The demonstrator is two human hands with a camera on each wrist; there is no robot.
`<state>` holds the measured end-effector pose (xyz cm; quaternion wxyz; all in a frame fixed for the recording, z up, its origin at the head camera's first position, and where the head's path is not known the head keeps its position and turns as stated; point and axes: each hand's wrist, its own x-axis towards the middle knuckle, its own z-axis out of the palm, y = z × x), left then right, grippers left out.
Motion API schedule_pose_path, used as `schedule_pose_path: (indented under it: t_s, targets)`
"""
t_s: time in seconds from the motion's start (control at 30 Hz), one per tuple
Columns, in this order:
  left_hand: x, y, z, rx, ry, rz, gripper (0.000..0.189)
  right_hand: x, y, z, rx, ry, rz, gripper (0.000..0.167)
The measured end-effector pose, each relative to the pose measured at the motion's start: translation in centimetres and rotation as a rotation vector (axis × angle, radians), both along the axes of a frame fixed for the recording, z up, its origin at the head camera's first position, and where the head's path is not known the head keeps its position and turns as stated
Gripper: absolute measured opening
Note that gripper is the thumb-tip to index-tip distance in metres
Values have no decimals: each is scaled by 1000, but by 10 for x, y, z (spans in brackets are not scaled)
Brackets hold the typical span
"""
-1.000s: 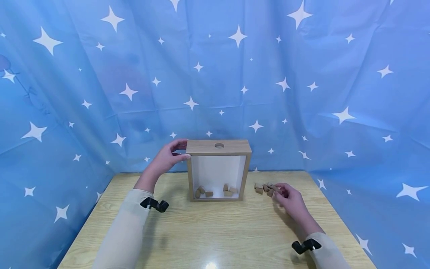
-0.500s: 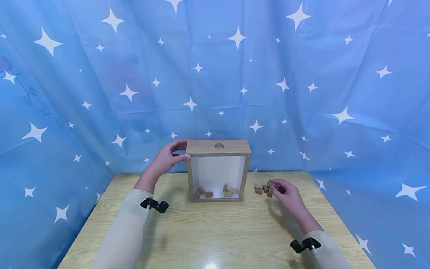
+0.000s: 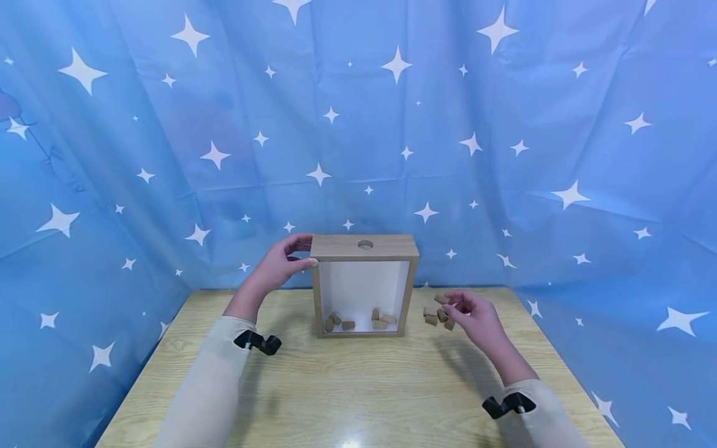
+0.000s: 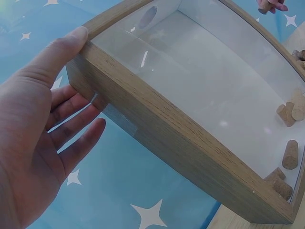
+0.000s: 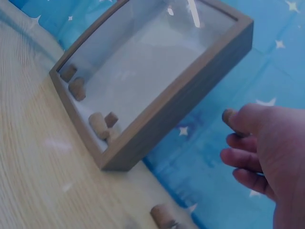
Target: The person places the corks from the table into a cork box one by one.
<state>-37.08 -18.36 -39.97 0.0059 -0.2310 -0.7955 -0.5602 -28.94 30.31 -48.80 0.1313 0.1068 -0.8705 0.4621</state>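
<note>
A wooden shadow box (image 3: 364,247) with a clear front and a round hole in its top stands upright on the table. Several corks (image 4: 290,154) lie inside along its bottom. My left hand (image 4: 52,109) grips the box's upper left corner, thumb on the front edge and fingers behind. To the right of the box, my right hand (image 3: 476,316) pinches a single cork (image 5: 228,118) between thumb and fingers, raised above the table. Under that hand lies a small group of loose corks (image 3: 431,320), partly covered by its fingers in the head view.
The pale wood-grain table (image 3: 347,386) ends just behind the box. A blue curtain (image 3: 358,124) with white stars hangs at the back and both sides. Each sleeve carries a black wrist mount (image 3: 257,341).
My right hand has lifted a cork off the group, moving up and slightly left toward the box. The left hand stays on the box corner.
</note>
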Motion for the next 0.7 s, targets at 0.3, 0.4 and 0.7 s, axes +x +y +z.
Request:
schedule_pose_path:
  t_s: [0.3, 0.4, 0.7]
  targets:
    - [0, 0, 0, 2, 1, -5, 73, 3, -9, 22, 31, 41, -11, 22]
    - [0, 0, 0, 1, 2, -6, 73, 4, -12, 29, 41, 64, -16, 23]
    - [0, -1, -1, 2, 8, -4, 74, 6, -20, 53, 58, 235, -10, 18]
